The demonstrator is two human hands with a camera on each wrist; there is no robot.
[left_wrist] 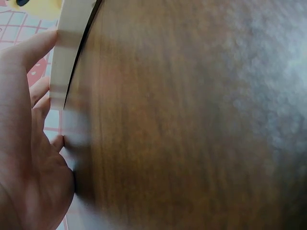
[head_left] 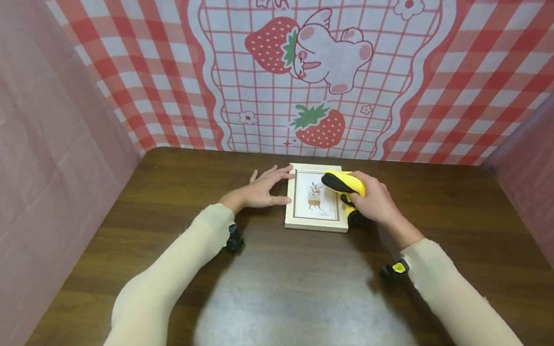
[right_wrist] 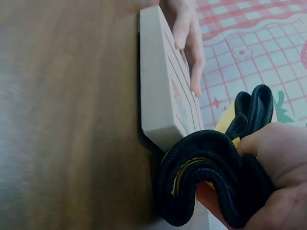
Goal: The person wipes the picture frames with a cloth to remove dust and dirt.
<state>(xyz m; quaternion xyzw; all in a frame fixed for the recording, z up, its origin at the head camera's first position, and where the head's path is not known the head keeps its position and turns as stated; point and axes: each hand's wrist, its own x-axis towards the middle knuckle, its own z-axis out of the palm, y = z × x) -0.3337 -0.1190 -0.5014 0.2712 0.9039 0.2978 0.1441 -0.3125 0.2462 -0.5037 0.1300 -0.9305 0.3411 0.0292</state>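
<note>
A cream picture frame (head_left: 316, 226) lies face up on the table, its print of a potted plant showing behind the pane. My left hand (head_left: 257, 192) rests at the frame's left side, fingers spread and thumb against its edge. In the left wrist view, the thumb (left_wrist: 41, 48) touches the frame's side (left_wrist: 67, 57). Bunched in my right hand (head_left: 377, 198) is a yellow and black cloth (head_left: 343, 183), held over the frame's right part. Its folded black layers (right_wrist: 216, 143) hang by the frame's near right corner in the right wrist view.
The brown wooden table (head_left: 296, 286) extends around the frame, with a bright reflection near its front. A red checked strawberry-print cloth (head_left: 284, 96) hangs behind the table's far edge. Pinkish drapes (head_left: 35, 133) stand along both sides.
</note>
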